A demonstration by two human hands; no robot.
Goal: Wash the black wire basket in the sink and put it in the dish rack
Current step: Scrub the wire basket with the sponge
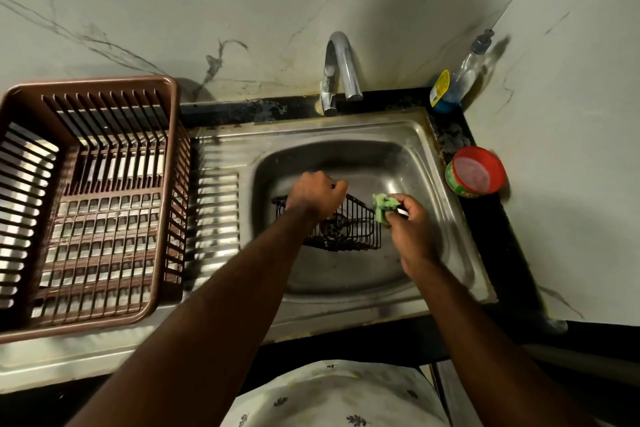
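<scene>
The black wire basket (pixel 341 225) sits low in the sink (pixel 429 149), tilted, its long axis running roughly left to right across the bowl. The left hand (pixel 317 196) grips it from above, fingers curled over the far top rim near the left-centre of the frame, so most of the basket hangs below and to the right of that grip. The right hand (pixel 408 222) pinches a green scrubber (pixel 382 206) (crumpled, soapy-looking) and holds it against the basket's right end — the short side farthest from the left hand's hold. Whether the scrubber touches the wire or sits just beside it is hard to tell at this angle.

The scrubbing looks under way, not finished; rinsing would come next, and no water shows at the tap (pixel 341 69). The dish rack (pixel 93 204) stands well to the left of the holding hand — so the left hand is the nearer one for the transfer.
</scene>
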